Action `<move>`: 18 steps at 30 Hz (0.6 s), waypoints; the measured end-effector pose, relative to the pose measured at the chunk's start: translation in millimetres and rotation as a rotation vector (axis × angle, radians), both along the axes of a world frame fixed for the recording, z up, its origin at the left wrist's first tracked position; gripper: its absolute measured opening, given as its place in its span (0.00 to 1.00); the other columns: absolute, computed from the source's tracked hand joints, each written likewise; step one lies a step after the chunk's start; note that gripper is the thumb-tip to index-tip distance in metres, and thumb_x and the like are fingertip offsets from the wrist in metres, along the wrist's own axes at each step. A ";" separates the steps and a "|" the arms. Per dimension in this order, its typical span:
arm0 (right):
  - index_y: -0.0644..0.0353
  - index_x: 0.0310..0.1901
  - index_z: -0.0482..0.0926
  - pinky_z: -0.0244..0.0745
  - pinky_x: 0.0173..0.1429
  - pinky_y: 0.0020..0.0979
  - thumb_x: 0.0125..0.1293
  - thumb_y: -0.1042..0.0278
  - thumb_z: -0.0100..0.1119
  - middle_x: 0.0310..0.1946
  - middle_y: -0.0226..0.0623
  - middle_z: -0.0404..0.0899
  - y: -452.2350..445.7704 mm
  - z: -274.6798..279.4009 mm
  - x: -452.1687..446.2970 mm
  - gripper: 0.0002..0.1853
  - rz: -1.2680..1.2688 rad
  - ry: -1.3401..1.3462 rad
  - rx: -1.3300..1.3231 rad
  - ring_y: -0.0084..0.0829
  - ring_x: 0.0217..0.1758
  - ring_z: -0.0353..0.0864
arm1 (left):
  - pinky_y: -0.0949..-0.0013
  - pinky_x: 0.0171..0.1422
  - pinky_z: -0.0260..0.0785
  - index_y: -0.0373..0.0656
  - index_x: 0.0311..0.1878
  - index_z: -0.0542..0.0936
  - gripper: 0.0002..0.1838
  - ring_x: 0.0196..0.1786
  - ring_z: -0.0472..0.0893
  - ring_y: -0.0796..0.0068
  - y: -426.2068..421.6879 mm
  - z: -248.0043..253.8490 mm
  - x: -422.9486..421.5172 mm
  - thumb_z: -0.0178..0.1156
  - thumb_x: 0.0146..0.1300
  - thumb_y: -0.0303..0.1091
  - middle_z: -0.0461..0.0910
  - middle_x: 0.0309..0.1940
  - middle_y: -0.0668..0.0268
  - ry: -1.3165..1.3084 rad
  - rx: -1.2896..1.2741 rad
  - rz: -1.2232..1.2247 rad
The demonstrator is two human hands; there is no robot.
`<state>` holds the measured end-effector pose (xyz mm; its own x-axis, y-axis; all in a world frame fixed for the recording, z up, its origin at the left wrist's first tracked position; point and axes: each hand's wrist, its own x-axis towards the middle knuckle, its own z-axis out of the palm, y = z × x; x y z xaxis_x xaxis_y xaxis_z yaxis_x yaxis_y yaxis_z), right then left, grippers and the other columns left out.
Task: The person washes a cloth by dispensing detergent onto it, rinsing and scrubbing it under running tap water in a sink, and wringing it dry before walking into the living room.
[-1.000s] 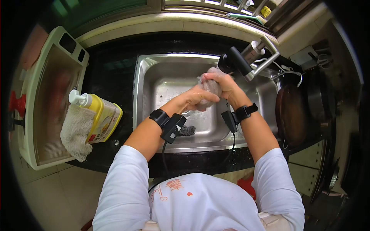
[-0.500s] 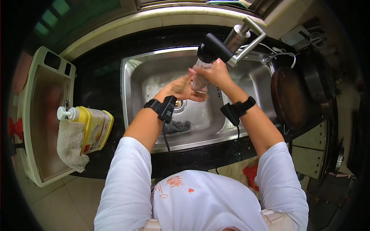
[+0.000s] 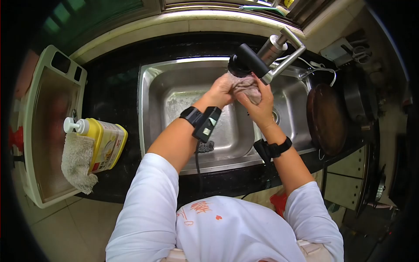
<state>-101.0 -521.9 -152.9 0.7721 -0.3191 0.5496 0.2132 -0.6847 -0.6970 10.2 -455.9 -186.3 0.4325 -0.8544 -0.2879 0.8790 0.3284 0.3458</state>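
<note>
Under the black faucet head point(image 3: 248, 60) is a wrinkled, wet, pinkish-grey cloth point(image 3: 248, 88), bunched up between my two hands. My left hand point(image 3: 221, 89) grips its left side, with the fingers partly hidden by the cloth and the falling water. My right hand point(image 3: 262, 106) is closed around the right side, thumb toward me. Both hands are above the steel sink point(image 3: 146, 105), near the divider between its two basins. A dark grey scrubber point(image 3: 207, 146) lies in the left basin, partly covered by my left wrist strap.
On the counter at left stands a yellow pump bottle point(image 3: 109, 146) with a beige cloth point(image 3: 77, 161) draped over it. A beige-framed bin point(image 3: 46, 126) is farther left. A round brown board point(image 3: 327, 120) leans at the sink's right edge. Scissors point(image 3: 361, 53) hang at the back right.
Both hands have moved slightly right under the faucet. The left hand, previously open with fingers spread, now grips the cloth too. The cloth is more bunched up.
</note>
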 end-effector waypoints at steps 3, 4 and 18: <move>0.64 0.50 0.70 0.69 0.48 0.30 0.47 0.64 0.67 0.38 0.40 0.73 13.2 5.3 17.0 0.28 0.017 0.056 0.092 0.32 0.42 0.75 | 0.62 0.44 0.75 0.40 0.40 0.74 0.09 0.37 0.79 0.67 17.3 -0.6 12.9 0.57 0.58 0.32 0.77 0.36 0.61 -0.030 -0.012 0.022; 0.63 0.46 0.72 0.70 0.44 0.31 0.47 0.61 0.66 0.35 0.41 0.75 19.5 6.4 24.7 0.25 0.076 0.112 0.183 0.35 0.38 0.77 | 0.63 0.44 0.75 0.40 0.41 0.74 0.10 0.37 0.79 0.68 26.6 -2.1 17.5 0.58 0.57 0.33 0.77 0.36 0.62 -0.013 0.019 0.052; 0.59 0.39 0.72 0.73 0.40 0.29 0.60 0.68 0.44 0.33 0.32 0.74 23.2 -36.9 55.4 0.09 -0.094 0.080 1.317 0.27 0.34 0.76 | 0.58 0.36 0.67 0.42 0.24 0.72 0.09 0.34 0.74 0.51 29.3 11.4 8.9 0.57 0.42 0.36 0.75 0.27 0.58 -1.403 1.027 0.628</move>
